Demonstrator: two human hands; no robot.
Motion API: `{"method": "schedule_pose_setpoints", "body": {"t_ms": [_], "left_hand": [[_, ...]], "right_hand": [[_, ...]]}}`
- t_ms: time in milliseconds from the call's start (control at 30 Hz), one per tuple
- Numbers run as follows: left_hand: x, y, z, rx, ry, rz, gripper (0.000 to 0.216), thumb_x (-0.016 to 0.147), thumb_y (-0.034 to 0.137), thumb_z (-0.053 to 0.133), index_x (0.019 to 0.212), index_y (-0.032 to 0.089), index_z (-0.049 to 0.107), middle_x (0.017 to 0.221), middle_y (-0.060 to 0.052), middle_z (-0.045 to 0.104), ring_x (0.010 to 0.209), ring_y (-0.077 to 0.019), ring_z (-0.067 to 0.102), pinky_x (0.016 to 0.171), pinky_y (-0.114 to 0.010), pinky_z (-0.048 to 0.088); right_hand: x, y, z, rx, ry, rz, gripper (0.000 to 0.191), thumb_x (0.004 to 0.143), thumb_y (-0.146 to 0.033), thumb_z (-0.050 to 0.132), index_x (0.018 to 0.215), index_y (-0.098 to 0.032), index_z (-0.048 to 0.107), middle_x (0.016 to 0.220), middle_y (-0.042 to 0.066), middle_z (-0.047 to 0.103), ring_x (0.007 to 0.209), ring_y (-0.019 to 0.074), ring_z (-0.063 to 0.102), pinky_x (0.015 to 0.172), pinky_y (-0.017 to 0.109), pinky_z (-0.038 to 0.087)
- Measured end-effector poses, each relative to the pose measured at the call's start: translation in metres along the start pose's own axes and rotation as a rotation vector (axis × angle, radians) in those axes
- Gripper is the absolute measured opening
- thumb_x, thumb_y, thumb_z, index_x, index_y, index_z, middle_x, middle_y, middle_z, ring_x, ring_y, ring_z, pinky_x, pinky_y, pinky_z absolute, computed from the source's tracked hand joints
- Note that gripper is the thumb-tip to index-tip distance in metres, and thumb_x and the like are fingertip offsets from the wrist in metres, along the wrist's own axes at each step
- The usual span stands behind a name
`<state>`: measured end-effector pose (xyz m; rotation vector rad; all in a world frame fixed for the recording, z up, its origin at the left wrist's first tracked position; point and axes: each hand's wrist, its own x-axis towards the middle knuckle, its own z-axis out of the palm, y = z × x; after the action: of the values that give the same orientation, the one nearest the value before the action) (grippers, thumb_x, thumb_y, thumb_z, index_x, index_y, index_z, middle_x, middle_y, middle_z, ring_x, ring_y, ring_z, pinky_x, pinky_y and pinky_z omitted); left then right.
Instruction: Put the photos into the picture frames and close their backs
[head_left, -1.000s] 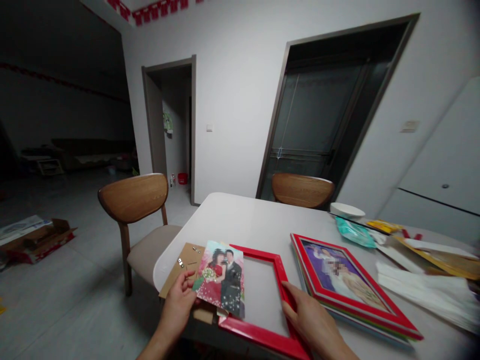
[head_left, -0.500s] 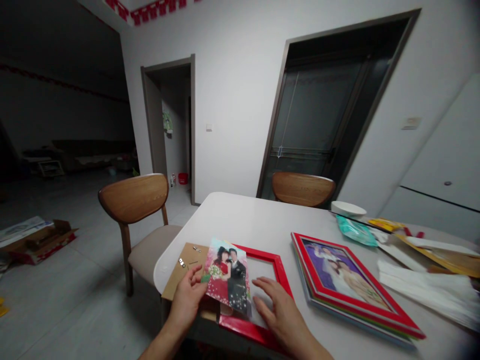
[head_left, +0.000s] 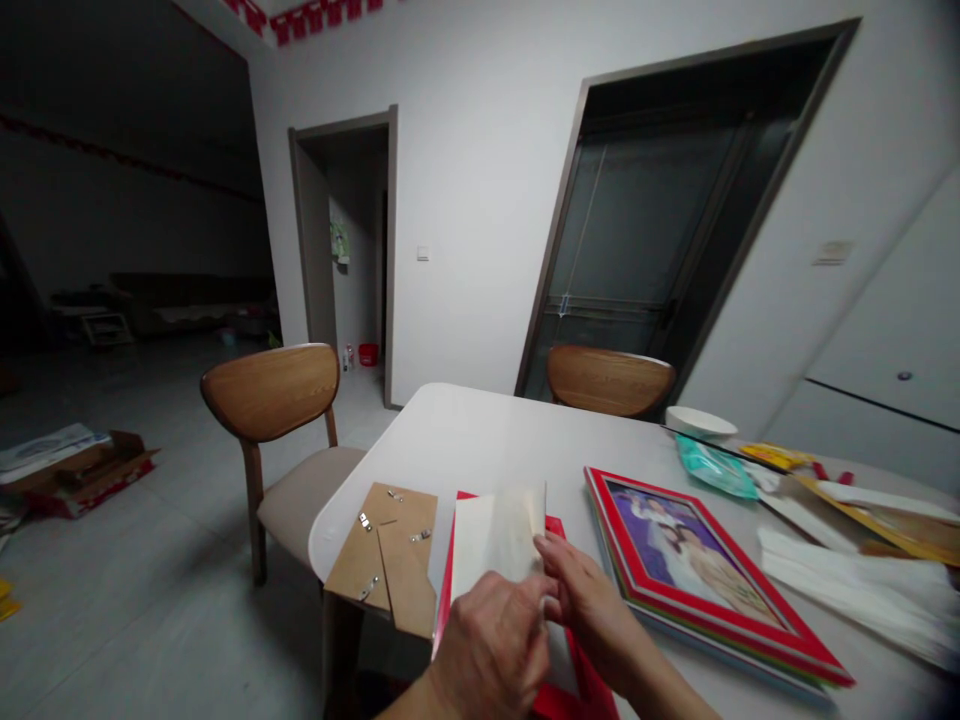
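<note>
A photo (head_left: 480, 535), its pale back showing, is held over a red picture frame (head_left: 559, 525). My left hand (head_left: 491, 640) is closed at the photo's lower edge, knuckles up. At the photo's right edge, my right hand (head_left: 589, 605) is bent with its fingers pressed together on the sheet. Both hands meet there and hide the photo's lower corner and part of the frame. To the left lies the brown backing board (head_left: 390, 550) with metal clips and a stand piece, untouched.
On the right is a stack of framed pictures (head_left: 697, 580), a red-framed wedding photo on top. Beyond it are a teal packet (head_left: 716, 465), a white bowl (head_left: 701, 422) and white wrapping (head_left: 855, 580). Wooden chairs stand at the table's left (head_left: 274, 390) and far side (head_left: 611, 380).
The photo has been turned from picture side to pale back and moved right over the frame. My left hand has moved right, off the backing board, and my right hand has closed in.
</note>
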<state>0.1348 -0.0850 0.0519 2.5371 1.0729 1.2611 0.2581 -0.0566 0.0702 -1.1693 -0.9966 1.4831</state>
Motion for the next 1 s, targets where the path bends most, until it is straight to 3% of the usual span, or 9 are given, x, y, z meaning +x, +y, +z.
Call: {"method": "schedule_pose_setpoints", "body": {"t_ms": [67, 167, 300, 433, 600, 767, 1000], "left_hand": [[-0.003, 0.001, 0.006, 0.007, -0.097, 0.001, 0.038, 0.068, 0.006, 0.047, 0.105, 0.017, 0.043, 0.081, -0.006, 0.060, 0.071, -0.0197, 0.054, 0.064, -0.032, 0.048], [-0.011, -0.006, 0.009, -0.045, -0.205, -0.061, 0.047, 0.065, 0.014, 0.058, 0.109, 0.016, 0.043, 0.091, -0.007, 0.060, 0.080, -0.0216, 0.054, 0.072, -0.035, 0.047], [-0.025, -0.032, -0.001, -0.055, -0.192, -0.359, 0.054, 0.065, 0.027, 0.060, 0.115, 0.015, 0.042, 0.120, -0.011, 0.046, 0.110, -0.0260, 0.040, 0.095, -0.040, 0.031], [-0.037, -0.057, -0.013, -0.043, -0.241, -0.584, 0.061, 0.068, 0.036, 0.054, 0.122, 0.012, 0.037, 0.129, -0.013, 0.036, 0.118, -0.0270, 0.029, 0.100, -0.041, 0.022], [-0.046, -0.063, -0.010, -0.031, -0.308, -0.612, 0.066, 0.068, 0.039, 0.054, 0.124, 0.009, 0.034, 0.133, -0.014, 0.029, 0.122, -0.0263, 0.024, 0.101, -0.039, 0.019], [-0.042, -0.059, -0.009, 0.012, -0.321, -0.575, 0.059, 0.066, 0.036, 0.057, 0.117, 0.010, 0.044, 0.132, -0.016, 0.030, 0.121, -0.0259, 0.025, 0.101, -0.039, 0.018], [-0.039, -0.056, -0.012, 0.044, -0.337, -0.520, 0.041, 0.063, 0.035, 0.061, 0.100, 0.017, 0.056, 0.133, -0.011, 0.030, 0.121, -0.0269, 0.024, 0.100, -0.041, 0.018]], "right_hand": [[0.003, 0.005, -0.006, -0.002, 0.001, -0.020, 0.033, 0.064, -0.029, 0.055, 0.095, -0.018, 0.056, 0.062, -0.001, 0.062, 0.048, 0.0098, 0.052, 0.050, 0.020, 0.041], [0.009, 0.017, -0.017, -0.059, -0.064, -0.036, 0.040, 0.060, -0.018, 0.048, 0.099, -0.013, 0.054, 0.073, 0.004, 0.066, 0.058, 0.0141, 0.058, 0.057, 0.024, 0.044], [0.015, 0.032, -0.034, -0.199, -0.039, 0.000, 0.053, 0.059, -0.019, 0.036, 0.110, -0.010, 0.048, 0.083, 0.008, 0.067, 0.064, 0.0181, 0.061, 0.057, 0.027, 0.046], [0.013, 0.037, -0.038, -0.237, -0.012, -0.017, 0.057, 0.059, -0.020, 0.034, 0.115, -0.010, 0.044, 0.083, 0.010, 0.067, 0.066, 0.0199, 0.062, 0.058, 0.029, 0.047], [0.009, 0.035, -0.027, -0.274, -0.052, -0.004, 0.059, 0.058, -0.018, 0.033, 0.115, -0.009, 0.044, 0.085, 0.009, 0.067, 0.069, 0.0203, 0.062, 0.059, 0.028, 0.047], [0.014, 0.038, -0.025, -0.353, -0.020, -0.045, 0.055, 0.061, -0.020, 0.030, 0.113, -0.010, 0.045, 0.085, 0.009, 0.066, 0.074, 0.0213, 0.062, 0.060, 0.028, 0.047], [0.023, 0.027, -0.030, -0.667, 0.000, -0.184, 0.049, 0.060, -0.021, 0.033, 0.103, -0.008, 0.053, 0.097, 0.010, 0.063, 0.095, 0.0231, 0.054, 0.075, 0.030, 0.043]]}}
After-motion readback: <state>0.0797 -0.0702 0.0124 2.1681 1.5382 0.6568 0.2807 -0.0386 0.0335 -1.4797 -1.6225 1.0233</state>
